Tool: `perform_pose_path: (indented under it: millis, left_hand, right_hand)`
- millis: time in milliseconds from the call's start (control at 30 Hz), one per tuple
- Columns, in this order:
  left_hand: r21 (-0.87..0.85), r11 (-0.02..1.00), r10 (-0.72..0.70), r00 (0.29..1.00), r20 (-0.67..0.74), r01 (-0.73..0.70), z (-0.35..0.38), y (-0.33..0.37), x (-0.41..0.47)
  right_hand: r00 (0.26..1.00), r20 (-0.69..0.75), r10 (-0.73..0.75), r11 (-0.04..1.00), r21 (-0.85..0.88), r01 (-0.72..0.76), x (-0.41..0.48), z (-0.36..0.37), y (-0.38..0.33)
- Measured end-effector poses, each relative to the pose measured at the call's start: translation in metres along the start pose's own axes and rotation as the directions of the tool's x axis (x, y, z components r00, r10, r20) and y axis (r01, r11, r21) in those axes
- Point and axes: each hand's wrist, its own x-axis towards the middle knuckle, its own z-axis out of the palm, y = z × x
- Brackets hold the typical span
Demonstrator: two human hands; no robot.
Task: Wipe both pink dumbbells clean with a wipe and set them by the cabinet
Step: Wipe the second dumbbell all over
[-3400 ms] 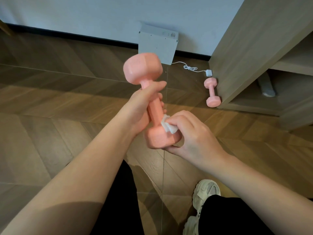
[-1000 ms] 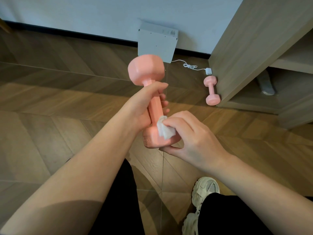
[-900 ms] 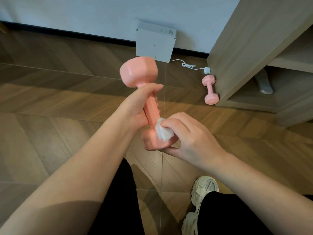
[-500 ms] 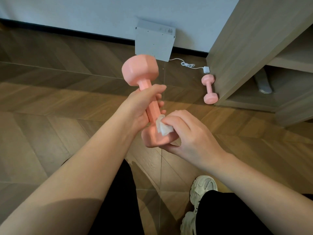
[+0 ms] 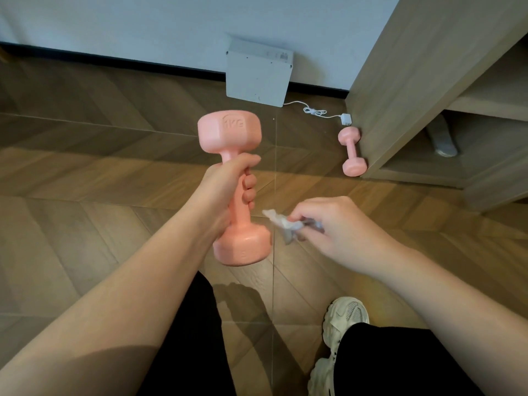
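A wood floor (image 5: pixel 85 195) laid in a chevron pattern runs back to a white wall (image 5: pixel 171 21) with a black skirting board (image 5: pixel 114 60) along its foot. At the floor's far edge a flat white box (image 5: pixel 257 77) leans against the wall, and a thin white cable (image 5: pixel 314 111) trails from it to a small white plug (image 5: pixel 346 119) lying by the back corner of a light wood cabinet (image 5: pixel 414 67) on the right. The cabinet's open lower compartment (image 5: pixel 471 164) holds a grey object (image 5: pixel 443 140) too dim to identify; the shelf above it shows only as an edge. One pink dumbbell (image 5: pixel 352 151) lies on the floor along the foot of the cabinet's side panel, both heads up against it. The other pink dumbbell (image 5: pixel 233 138) is in the air over the middle of the floor, upright, with "1KG" raised on its upper head. The left hand (image 5: pixel 225 190) is wrapped round its handle, thumb across the top and fingers curled in. The right hand (image 5: pixel 334 227) is apart from the left, pinching a crumpled white wipe (image 5: pixel 281 222) between thumb and fingertips just to the right of the dumbbell's lower head, with a slim gap between wipe and dumbbell. At the near edge are black trouser legs and a pale chunky sneaker (image 5: pixel 343 318) planted on the floor.
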Motion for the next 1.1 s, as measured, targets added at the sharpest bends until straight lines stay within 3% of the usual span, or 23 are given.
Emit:
perform_pose_path:
  millis: [100, 200, 300, 367, 467, 633, 833, 1000, 1100]
  left_hand:
    - [0.153, 0.984, 0.098, 0.993, -0.068, -0.086, -0.007, -0.006, 0.005]
    - [0.287, 0.946, 0.184, 0.978, -0.098, -0.15, -0.006, -0.012, 0.007]
    - [0.457, 0.858, 0.296, 0.953, -0.068, -0.233, -0.002, -0.018, 0.007]
    - [0.581, 0.765, 0.343, 0.939, -0.003, -0.277, 0.002, -0.021, 0.007]
    - [0.645, 0.693, 0.377, 0.925, 0.054, -0.32, 0.009, -0.027, 0.002]
    - [0.669, 0.667, 0.375, 0.924, 0.078, -0.328, 0.011, -0.03, -0.001]
    - [0.8, 0.491, 0.36, 0.917, 0.173, -0.344, 0.014, -0.035, 0.003]
    - [0.797, 0.515, 0.381, 0.917, 0.116, -0.315, 0.009, -0.035, 0.013]
    - [0.865, 0.387, 0.359, 0.917, 0.177, -0.318, 0.011, -0.042, 0.011]
  right_hand:
    - [0.949, -0.258, 0.179, 0.982, 0.104, -0.157, 0.001, -0.012, 0.006]
    - [0.794, -0.493, 0.355, 0.934, 0.222, -0.28, 0.005, -0.031, 0.014]
    - [0.7, -0.609, 0.374, 0.924, 0.311, -0.222, 0.009, -0.042, 0.014]
    - [0.725, -0.622, 0.296, 0.944, 0.308, -0.121, 0.011, -0.039, 0.002]
    - [0.819, -0.568, 0.078, 0.972, 0.225, 0.064, 0.01, -0.023, -0.011]
    - [0.953, -0.296, 0.059, 0.95, 0.309, 0.037, 0.007, -0.008, -0.016]
    - [0.968, -0.203, 0.146, 0.936, 0.345, -0.069, 0.02, -0.015, -0.01]
    - [0.966, -0.246, 0.082, 0.96, 0.281, -0.01, 0.011, -0.008, -0.006]
    - [0.956, -0.221, 0.194, 0.934, 0.341, -0.11, 0.015, -0.013, -0.002]
